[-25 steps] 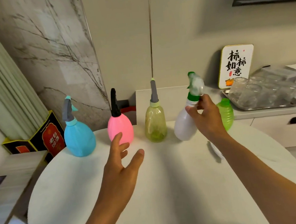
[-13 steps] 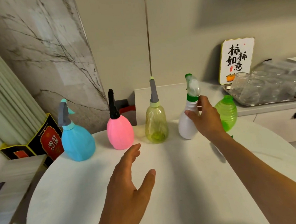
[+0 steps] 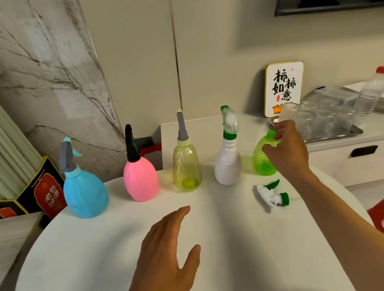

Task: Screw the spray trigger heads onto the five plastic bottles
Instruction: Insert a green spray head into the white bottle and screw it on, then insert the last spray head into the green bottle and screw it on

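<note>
Head view shows your right hand (image 3: 286, 149) curling round the light, slippery green bottle (image 3: 262, 159) on the worktop (image 3: 102, 249), left hand (image 3: 167, 254) open; hold its belly, then grab the loose trigger head (image 3: 272, 195).

Five plastic bottles stand in a row along the far edge of the round white table (image 3: 80, 263): blue bottle (image 3: 86, 194), pink bottle (image 3: 140, 179), yellow-green bottle (image 3: 186, 167) and white bottle (image 3: 227, 165), each wearing a spray head, then the green bottle (image 3: 260, 162) with none. The right hand (image 3: 286, 152) curls around the green bottle's neck. A loose white-and-green trigger head (image 3: 272, 195) lies on the table just in front of it. The left hand (image 3: 165, 262) hovers flat, fingers spread, near the near edge.
</note>
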`<state>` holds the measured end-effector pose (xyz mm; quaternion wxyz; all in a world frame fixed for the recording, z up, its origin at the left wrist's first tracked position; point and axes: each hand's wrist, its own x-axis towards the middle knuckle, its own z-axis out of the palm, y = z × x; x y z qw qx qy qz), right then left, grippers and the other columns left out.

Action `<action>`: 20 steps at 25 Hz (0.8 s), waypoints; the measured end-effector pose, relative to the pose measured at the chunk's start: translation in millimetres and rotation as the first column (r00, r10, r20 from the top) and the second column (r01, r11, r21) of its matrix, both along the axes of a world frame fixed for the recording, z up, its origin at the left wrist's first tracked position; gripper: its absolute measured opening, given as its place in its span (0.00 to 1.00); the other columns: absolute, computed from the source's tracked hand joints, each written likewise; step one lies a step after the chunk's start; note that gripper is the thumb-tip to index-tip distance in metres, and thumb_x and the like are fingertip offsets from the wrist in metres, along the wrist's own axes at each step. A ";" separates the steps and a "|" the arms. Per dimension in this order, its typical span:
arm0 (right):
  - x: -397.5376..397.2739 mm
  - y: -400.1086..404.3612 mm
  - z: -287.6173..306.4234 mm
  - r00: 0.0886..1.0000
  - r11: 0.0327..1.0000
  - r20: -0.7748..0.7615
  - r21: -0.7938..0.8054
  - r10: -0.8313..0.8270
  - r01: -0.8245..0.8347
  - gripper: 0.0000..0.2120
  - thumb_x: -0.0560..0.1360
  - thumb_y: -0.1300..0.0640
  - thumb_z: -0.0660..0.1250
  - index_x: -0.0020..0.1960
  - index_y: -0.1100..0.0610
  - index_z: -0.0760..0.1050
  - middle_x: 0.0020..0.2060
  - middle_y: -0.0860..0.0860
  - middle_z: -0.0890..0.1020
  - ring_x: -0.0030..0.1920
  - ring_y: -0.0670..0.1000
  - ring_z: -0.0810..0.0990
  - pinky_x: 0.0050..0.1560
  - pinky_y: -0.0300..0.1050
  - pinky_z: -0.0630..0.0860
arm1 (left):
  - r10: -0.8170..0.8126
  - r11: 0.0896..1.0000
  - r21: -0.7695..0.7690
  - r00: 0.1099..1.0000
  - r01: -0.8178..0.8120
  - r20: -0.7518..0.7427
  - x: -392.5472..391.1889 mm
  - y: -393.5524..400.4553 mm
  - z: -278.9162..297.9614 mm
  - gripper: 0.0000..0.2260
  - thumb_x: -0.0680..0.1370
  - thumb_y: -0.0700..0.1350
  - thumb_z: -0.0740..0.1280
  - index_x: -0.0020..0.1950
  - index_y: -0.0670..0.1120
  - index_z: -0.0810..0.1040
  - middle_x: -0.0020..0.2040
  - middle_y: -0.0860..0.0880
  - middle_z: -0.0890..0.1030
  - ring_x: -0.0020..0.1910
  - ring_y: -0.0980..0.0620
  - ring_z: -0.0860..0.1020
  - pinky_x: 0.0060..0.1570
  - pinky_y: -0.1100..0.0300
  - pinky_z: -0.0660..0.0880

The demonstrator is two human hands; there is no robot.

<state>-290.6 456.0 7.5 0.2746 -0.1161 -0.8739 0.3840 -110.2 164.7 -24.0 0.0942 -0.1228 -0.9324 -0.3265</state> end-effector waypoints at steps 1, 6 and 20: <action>-0.2 3.0 -5.1 0.998 0.998 0.004 0.002 -0.059 0.059 0.29 0.67 0.60 0.74 0.64 0.53 0.67 0.58 0.54 0.78 0.58 0.61 0.76 0.51 0.51 0.71 | -0.010 1.000 -0.025 1.000 0.010 0.000 0.0 1.9 -2.1 0.29 0.76 0.58 0.64 0.63 0.79 0.46 0.60 0.81 0.51 0.60 0.83 0.48 0.64 0.69 0.56; -12.9 10.1 -35.0 0.948 0.985 0.301 -0.101 -0.100 0.136 0.52 0.66 0.48 0.79 0.78 0.52 0.50 0.75 0.57 0.65 0.71 0.65 0.65 0.66 0.63 0.64 | -0.014 0.998 -0.055 1.000 0.015 0.016 -2.3 4.7 -7.2 0.28 0.76 0.57 0.65 0.64 0.76 0.49 0.61 0.80 0.52 0.60 0.82 0.50 0.64 0.67 0.57; -21.1 26.5 -27.1 0.994 0.985 0.102 -0.165 -0.035 0.052 0.49 0.61 0.53 0.82 0.74 0.49 0.58 0.67 0.55 0.75 0.64 0.63 0.74 0.62 0.58 0.72 | -0.004 0.998 -0.062 0.999 0.007 0.041 -3.2 -3.1 -9.9 0.30 0.73 0.57 0.66 0.64 0.73 0.48 0.62 0.76 0.57 0.60 0.80 0.53 0.62 0.70 0.56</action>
